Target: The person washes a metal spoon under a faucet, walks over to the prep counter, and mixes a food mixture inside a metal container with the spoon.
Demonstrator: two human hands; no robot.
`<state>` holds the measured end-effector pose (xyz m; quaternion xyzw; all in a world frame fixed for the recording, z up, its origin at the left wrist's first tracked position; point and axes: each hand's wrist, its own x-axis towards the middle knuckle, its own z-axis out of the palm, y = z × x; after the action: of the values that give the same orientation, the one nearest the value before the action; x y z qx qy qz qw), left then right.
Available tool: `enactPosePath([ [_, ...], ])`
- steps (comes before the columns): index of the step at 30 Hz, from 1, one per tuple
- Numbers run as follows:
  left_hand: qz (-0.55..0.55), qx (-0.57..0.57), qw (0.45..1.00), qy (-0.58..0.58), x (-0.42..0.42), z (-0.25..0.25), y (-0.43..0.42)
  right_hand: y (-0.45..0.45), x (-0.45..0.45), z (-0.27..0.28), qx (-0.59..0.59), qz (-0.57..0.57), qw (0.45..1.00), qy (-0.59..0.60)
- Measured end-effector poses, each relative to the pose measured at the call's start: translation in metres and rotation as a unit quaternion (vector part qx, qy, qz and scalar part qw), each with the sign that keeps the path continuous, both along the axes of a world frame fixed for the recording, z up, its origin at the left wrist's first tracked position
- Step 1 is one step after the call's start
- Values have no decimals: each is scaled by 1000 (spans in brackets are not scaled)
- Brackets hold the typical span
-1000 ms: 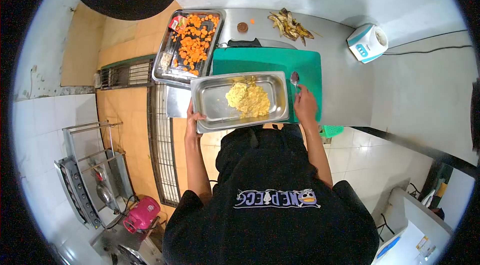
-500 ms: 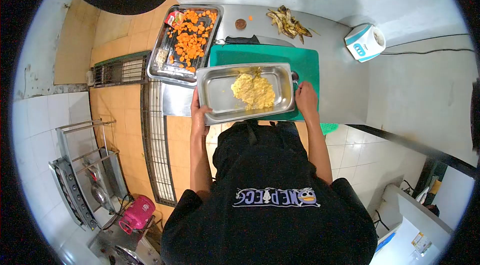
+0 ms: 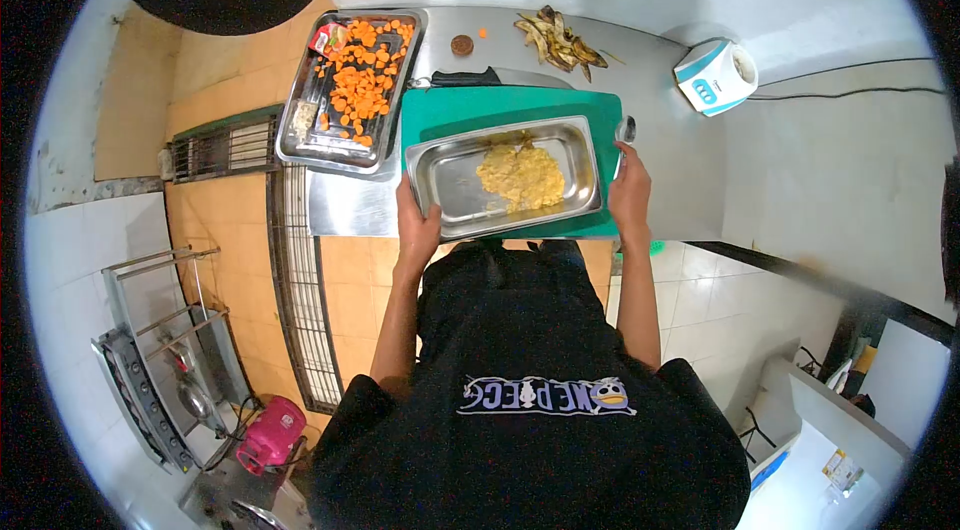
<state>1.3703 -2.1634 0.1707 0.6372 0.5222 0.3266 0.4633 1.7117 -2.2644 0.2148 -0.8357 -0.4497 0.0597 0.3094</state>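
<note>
A rectangular steel pan (image 3: 424, 192) sits slightly tilted over the green cutting board (image 3: 520, 102), with a mound of yellow mash (image 3: 522, 176) in its right half. My left hand (image 3: 418, 222) grips the pan's left end, thumb over the near rim and the other fingers partly hidden. To the right of the pan, my right hand (image 3: 630, 186) holds a metal spoon (image 3: 626, 129), its bowl pointing away from me near the board's right edge.
At the left is a metal tray (image 3: 291, 142) with sliced carrots (image 3: 362, 90), a red packet (image 3: 327, 38) and a small pale bag (image 3: 302, 118). Behind the board lie a black-handled knife (image 3: 466, 79), a brown round piece (image 3: 462, 46) and banana peels (image 3: 558, 40). A white-and-teal appliance (image 3: 716, 78) stands right.
My right hand has moved right, away from the pan's edge, taking the spoon with it. Relative to the board, the pan has shifted right and now lies more fully over it.
</note>
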Motion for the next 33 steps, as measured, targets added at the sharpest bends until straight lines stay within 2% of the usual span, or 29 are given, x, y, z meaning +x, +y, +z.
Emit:
enactPosePath([
  [1, 5, 100, 992, 81, 2, 8, 0, 2, -5, 13, -13, -12, 999, 42],
  [2, 7, 98, 992, 80, 7, 22, 2, 5, -11, 24, -26, -24, 996, 84],
  [3, -7, 151, 974, 168, 14, 39, 7, 8, -17, 33, -27, -22, 996, 83],
  [4, -23, 201, 946, 255, 18, 49, 14, 10, -24, 41, -28, -9, 987, 161],
  [5, -43, 269, 924, 267, 23, 49, 23, 12, -31, 44, -30, 3, 971, 237],
  [6, -43, 266, 925, 267, 27, 48, 31, 14, -37, 40, -33, 4, 971, 236],
  [8, -162, 294, 896, 291, 36, 46, 45, 14, -48, 28, -114, 101, 968, 198],
  [10, -164, 320, 883, 301, 51, 43, 59, 11, -57, 13, -118, 160, 972, 122],
  [12, -207, 282, 888, 297, 59, 37, 71, 13, -67, 9, -288, 268, 918, -52],
  [14, -199, 296, 892, 277, 64, 30, 80, 20, -69, 14, -308, 270, 910, -68],
  [17, -231, 240, 883, 330, 64, 22, 87, 30, -60, 18, -323, 235, 913, -82],
  [19, -231, 289, 877, 308, 63, 15, 89, 32, -48, 17, -316, 282, 898, -119],
  [22, -232, 269, 874, 331, 64, 22, 87, 41, -50, 26, -315, 275, 898, -139],
  [26, -224, 261, 880, 328, 63, 21, 83, 46, -62, -20, -366, 304, 861, -181],
  [29, -227, 258, 882, 323, 64, 21, 82, 53, -65, -28, -380, 234, 869, -212],
  [31, -209, 282, 885, 306, 64, 22, 82, 74, -51, -12, -424, 320, 825, -192],
  [32, -207, 284, 886, 302, 64, 22, 82, 81, -46, -2, -424, 318, 825, -196],
  [33, -207, 276, 888, 304, 64, 22, 82, 87, -43, 7, -454, 349, 798, -188],
])
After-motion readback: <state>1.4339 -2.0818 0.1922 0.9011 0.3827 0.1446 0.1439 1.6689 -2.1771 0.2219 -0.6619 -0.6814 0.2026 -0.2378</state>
